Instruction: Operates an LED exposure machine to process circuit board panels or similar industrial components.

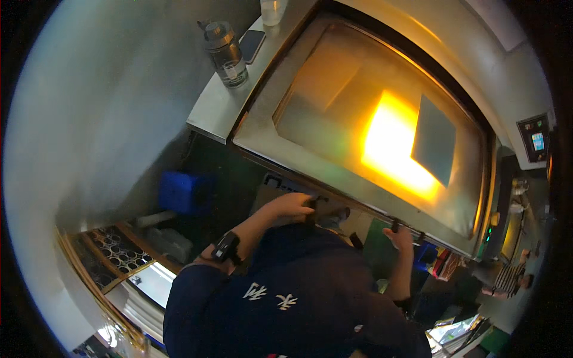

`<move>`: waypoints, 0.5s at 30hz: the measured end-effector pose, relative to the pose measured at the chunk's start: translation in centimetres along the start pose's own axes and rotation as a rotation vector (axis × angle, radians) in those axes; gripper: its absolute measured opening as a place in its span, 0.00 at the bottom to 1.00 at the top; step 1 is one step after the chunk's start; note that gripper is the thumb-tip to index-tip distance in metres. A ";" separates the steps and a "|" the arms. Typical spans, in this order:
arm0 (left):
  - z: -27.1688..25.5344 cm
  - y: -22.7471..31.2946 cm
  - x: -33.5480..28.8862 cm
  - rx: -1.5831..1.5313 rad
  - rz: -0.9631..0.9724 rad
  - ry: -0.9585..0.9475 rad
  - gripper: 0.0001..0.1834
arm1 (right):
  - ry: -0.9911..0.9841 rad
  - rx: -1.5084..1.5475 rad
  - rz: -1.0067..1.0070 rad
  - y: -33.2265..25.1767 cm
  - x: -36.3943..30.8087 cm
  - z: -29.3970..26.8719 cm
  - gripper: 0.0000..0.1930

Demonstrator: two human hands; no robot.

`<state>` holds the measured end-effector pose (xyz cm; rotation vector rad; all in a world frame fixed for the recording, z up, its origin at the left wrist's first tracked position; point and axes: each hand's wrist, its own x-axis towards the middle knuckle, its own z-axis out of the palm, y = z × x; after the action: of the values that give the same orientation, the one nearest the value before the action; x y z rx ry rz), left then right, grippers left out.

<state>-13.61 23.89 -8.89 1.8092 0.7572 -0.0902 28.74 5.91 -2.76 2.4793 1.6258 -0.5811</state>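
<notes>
In front of me is a wide metal-topped machine [334,158] with a raised rim and a recessed, shiny panel. My left hand [292,204] is below its front edge, fingers curled round a dark handle [311,210]. Further right along the same edge, my right hand [402,238] is closed on a short black handle [395,225]. Both handles are mostly covered by my fingers. On the panel a bright yellow-white patch of light [391,146] glows beside a grey four-sided sheet-like shape [434,140]; whether that is a sheet or a reflection is unclear.
A side ledge [210,116] at the left holds a clear-bottomed bottle [225,53], a phone [252,46] and a cup [273,12]. A blue bin [178,192] stands on the floor. At far right are a control panel [535,140] and a person in stripes [506,277].
</notes>
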 end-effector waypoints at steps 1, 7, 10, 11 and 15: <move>-0.8 3.8 0.1 -0.058 0.064 -0.046 0.41 | -0.193 -0.079 0.163 -2.7 -1.5 -5.2 0.32; -5.0 19.8 6.1 -0.815 0.198 0.122 0.37 | 0.196 -0.080 0.162 -5.7 -7.4 -21.5 0.26; -4.4 25.2 8.7 -1.236 0.574 0.419 0.30 | 0.428 -0.095 0.099 -3.5 -8.3 -24.2 0.16; -5.6 27.4 8.1 -1.395 0.545 0.403 0.29 | 0.660 0.032 -0.022 -3.4 -8.3 -24.4 0.18; -9.3 31.9 8.1 -1.467 0.469 0.575 0.30 | 1.503 0.167 -0.127 -1.3 -6.4 -20.4 0.33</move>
<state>7.03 30.04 17.73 0.5037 0.4832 1.0619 30.40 7.14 18.53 3.0094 1.9950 1.6141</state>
